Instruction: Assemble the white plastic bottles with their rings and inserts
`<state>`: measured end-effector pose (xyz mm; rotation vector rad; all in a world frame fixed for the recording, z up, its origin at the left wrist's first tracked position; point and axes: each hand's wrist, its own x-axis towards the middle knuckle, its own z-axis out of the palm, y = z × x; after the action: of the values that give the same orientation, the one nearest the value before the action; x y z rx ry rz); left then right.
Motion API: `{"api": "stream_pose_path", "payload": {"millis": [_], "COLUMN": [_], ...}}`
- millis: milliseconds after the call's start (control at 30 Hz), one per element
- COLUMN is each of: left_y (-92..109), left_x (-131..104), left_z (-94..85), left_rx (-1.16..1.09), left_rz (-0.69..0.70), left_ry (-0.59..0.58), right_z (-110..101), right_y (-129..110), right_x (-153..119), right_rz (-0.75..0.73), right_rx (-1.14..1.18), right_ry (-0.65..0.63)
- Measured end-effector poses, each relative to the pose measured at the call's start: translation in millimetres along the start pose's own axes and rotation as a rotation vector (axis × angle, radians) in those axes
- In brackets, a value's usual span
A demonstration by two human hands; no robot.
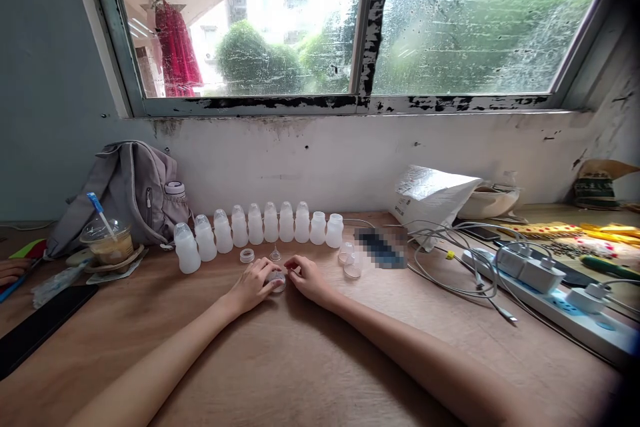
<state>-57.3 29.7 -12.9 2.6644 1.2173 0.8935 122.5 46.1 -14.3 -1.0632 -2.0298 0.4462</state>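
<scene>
My left hand [256, 285] rests on the wooden table with its fingers on a small clear round piece [277, 281]. Just right of that piece, my right hand [306, 278] has its fingers curled together; whatever is between the fingertips is too small to make out. Behind my hands lie a white ring [247, 255] and a clear nipple-shaped piece [275, 254]. A curved row of several frosted bottles [271, 223] stands farther back, most with clear domed caps. The two at the right end [335, 232] are uncapped. Clear domed caps [353, 263] lie right of my right hand.
At the left are a grey backpack [137, 190], an iced drink [110, 247], a black flat object [43, 327] and another person's hand [13, 270]. On the right sit a white bag [433, 197], tangled cables [450, 267] and a power strip [555, 300] with chargers.
</scene>
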Motion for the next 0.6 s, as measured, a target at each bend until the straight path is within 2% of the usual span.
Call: {"api": "stream_pose_path", "payload": {"millis": [100,200,267,467,600], "left_y": [2,6,11,28,36], "left_x": [2,6,9,16,12], "left_z": [-1.1,1.9,6.2,17.9,14.7], "left_rx": [-0.056,-0.203,-0.332,-0.606,-0.58], "left_rz": [-0.048,-0.178,-0.246,-0.449,-0.353], "left_ry": [0.051,0.133,0.17,0.233,0.21], "right_z": [0,1,2,2,-4], "right_y": [0,-2,-1,0,-3], "right_x": [-4,-8,-9,-3,-1], "right_rz": [-0.13,-0.277,-0.301,-0.107,0.011], "right_rx": [0.013,0.05,0.06,0.066,0.095], "right_ry": [-0.021,-0.044,-0.021,0.125,0.145]}}
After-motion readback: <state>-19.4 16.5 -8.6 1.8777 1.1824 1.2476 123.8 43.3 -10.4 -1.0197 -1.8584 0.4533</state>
